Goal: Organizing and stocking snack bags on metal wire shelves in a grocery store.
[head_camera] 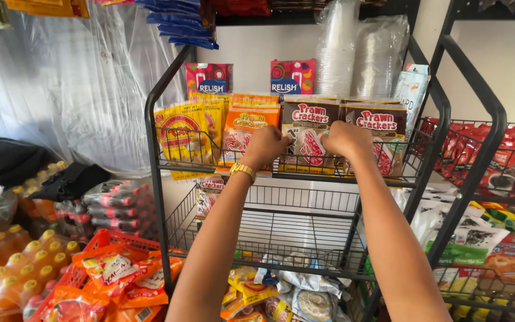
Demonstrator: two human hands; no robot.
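Note:
Both my arms reach up to the top basket (180, 166) of a black wire rack. My left hand (267, 145), a gold watch on its wrist, and my right hand (346, 139) are closed on a brown snack packet (309, 128) with a red shrimp picture, standing upright in the basket. Another brown packet (388, 134) stands just right of my right hand. Orange packets (245, 125) and yellow packets (187, 134) fill the basket's left part.
The middle basket (305, 229) holds a packet at its left end. Mixed packets lie in the bottom basket (287, 295). A red crate (105, 241) of snacks and orange drink bottles (19, 268) sit lower left. A second rack (484, 179) with red packets stands at right.

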